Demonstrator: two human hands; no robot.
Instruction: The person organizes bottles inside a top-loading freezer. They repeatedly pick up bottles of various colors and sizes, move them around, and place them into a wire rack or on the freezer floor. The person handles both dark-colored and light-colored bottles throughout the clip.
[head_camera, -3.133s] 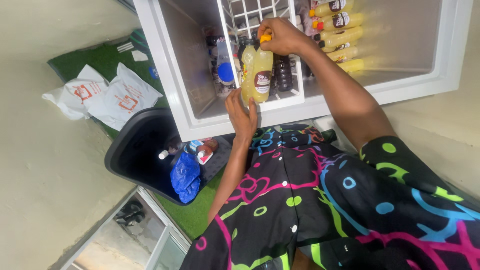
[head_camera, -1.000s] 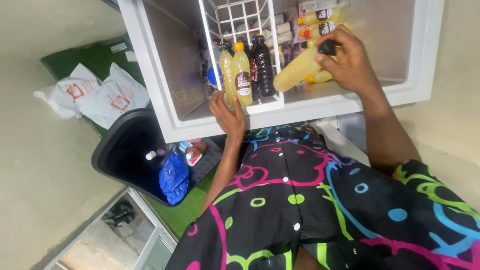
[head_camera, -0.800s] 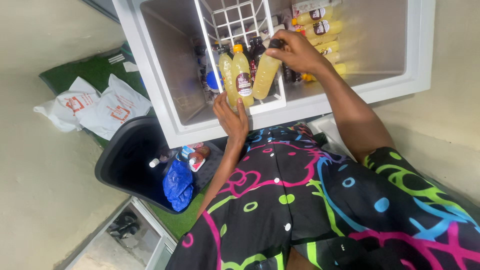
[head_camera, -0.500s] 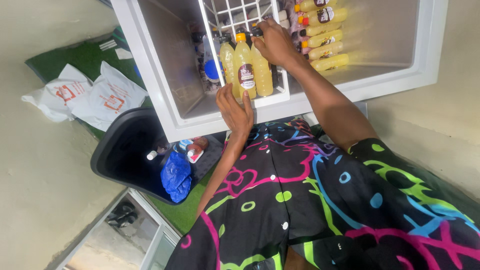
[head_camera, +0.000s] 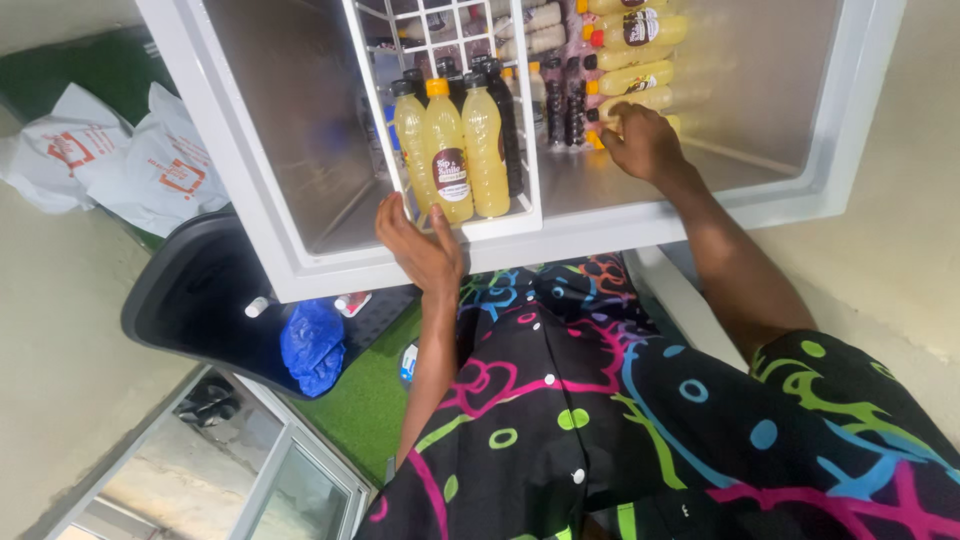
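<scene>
Freezer (head_camera: 240, 190) stocking | our left hand (head_camera: 420, 245) grips the wire basket's (head_camera: 500, 222) near edge | right hand (head_camera: 640, 140), fingers curled, closing on a lying yellow bottle (head_camera: 640, 78) by the right wall | we should grasp mid-body, lift clear.

You have three yellow juice bottles (head_camera: 448, 155) upright at the wire basket's (head_camera: 530, 150) near edge, about five more yellow bottles (head_camera: 640, 78) lying along the freezer's (head_camera: 230, 170) far right, two white bags (head_camera: 120, 165), one black bin (head_camera: 190, 300).
</scene>
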